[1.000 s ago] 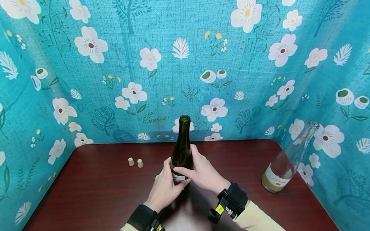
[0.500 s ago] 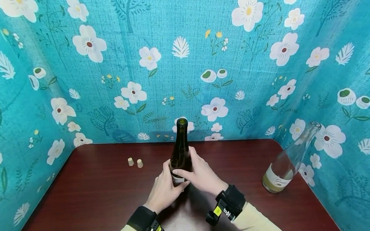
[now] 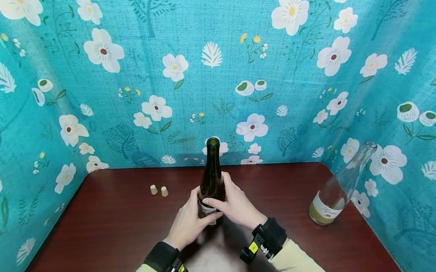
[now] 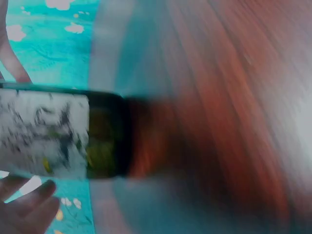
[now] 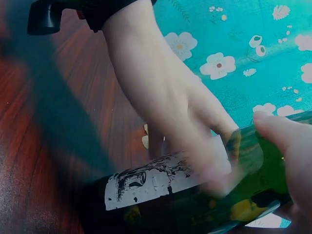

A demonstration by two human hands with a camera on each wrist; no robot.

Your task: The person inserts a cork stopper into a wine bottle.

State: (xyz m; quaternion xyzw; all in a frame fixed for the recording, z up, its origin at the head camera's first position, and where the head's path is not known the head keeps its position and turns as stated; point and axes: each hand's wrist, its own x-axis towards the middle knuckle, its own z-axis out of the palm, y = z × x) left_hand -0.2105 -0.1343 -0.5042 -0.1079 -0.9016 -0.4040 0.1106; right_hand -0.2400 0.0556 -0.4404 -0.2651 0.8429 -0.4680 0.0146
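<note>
A dark green glass bottle (image 3: 211,173) with a white label stands upright in front of me, its mouth uncovered. My right hand (image 3: 241,202) grips its right side, the thumb laid across the front. At the bottle's left is my left hand (image 3: 185,224), fingers spread beside the glass and the thumb stretched in front of the label. In the left wrist view a gap shows between these fingertips (image 4: 46,187) and the bottle (image 4: 44,131). The left thumb is blurred in the right wrist view, over the label of the bottle (image 5: 270,170); whether it touches is unclear.
Two small corks (image 3: 153,190) lie side by side at the back left of the dark red wooden table (image 3: 116,236). On the right stands a clear glass bottle (image 3: 327,206) holding some yellowish liquid. A blue flowered curtain (image 3: 186,92) hangs around the table.
The green bottle's neck has shifted slightly left and straightened. My left hand has drawn a little left and towards me, loosening from the bottle; my right hand has stayed on it.
</note>
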